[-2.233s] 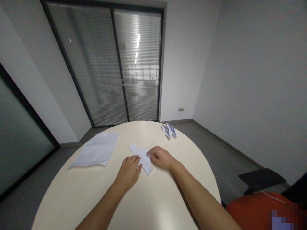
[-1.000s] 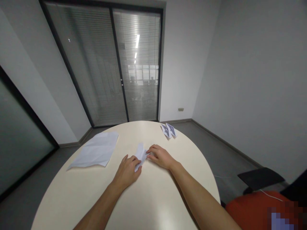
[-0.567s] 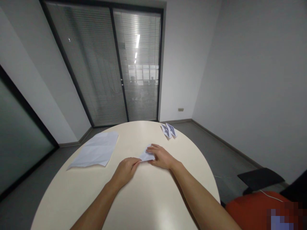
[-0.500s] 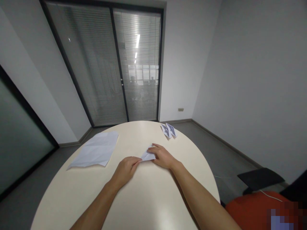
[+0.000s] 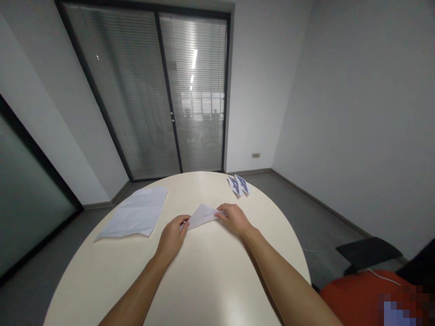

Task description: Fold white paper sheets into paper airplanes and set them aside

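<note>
A white piece of folded paper [image 5: 203, 215], roughly triangular with its peak pointing away from me, is between my hands over the middle of the table. Its left corner is pinched between the thumb and fingers of my left hand [image 5: 172, 235]. At the opposite corner, my right hand [image 5: 234, 218] grips the paper with thumb and fingertips. The corners themselves are partly hidden by my fingers.
The round cream table [image 5: 200, 276] carries a large creased sheet of white paper [image 5: 136, 213] on its left. Two folded pieces of printed paper [image 5: 239, 185] lie near the far right edge. An orange chair [image 5: 353, 294] stands at the lower right.
My left hand has shifted left and my right hand now holds the right corner rather than lying over the paper. More of the folded paper shows between them.
</note>
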`<action>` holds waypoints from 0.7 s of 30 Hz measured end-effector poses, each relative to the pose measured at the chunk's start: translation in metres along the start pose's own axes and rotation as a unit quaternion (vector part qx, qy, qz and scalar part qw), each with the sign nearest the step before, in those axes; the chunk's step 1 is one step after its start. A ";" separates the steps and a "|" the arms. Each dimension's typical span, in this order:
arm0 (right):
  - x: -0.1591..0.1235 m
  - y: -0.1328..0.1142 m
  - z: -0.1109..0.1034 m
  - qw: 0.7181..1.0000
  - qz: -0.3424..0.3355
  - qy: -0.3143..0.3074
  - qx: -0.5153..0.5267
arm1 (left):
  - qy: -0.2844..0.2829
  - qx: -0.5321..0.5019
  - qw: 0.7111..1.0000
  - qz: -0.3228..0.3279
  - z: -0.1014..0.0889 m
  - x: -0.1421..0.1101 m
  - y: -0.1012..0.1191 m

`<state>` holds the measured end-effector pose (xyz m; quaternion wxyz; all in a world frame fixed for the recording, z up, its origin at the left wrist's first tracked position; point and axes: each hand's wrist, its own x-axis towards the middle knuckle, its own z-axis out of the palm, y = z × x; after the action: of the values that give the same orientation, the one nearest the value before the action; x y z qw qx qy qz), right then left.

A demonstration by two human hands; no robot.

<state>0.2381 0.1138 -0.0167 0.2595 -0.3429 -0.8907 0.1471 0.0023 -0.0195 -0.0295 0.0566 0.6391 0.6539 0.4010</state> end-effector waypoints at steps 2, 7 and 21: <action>-0.001 0.002 0.002 1.000 0.017 -0.001 0.013 | 0.010 -0.010 1.000 -0.024 0.000 0.001 -0.003; -0.001 0.004 0.005 0.999 0.034 -0.013 0.034 | 0.024 -0.006 0.997 -0.070 0.001 0.001 -0.011; -0.002 0.003 0.007 0.992 0.093 -0.005 0.083 | 0.001 -0.004 0.990 -0.141 0.003 0.001 -0.020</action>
<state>0.2370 0.1146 -0.0247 0.2673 -0.4011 -0.8410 0.2455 -0.0118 -0.0147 -0.0432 0.1147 0.5402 0.7358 0.3920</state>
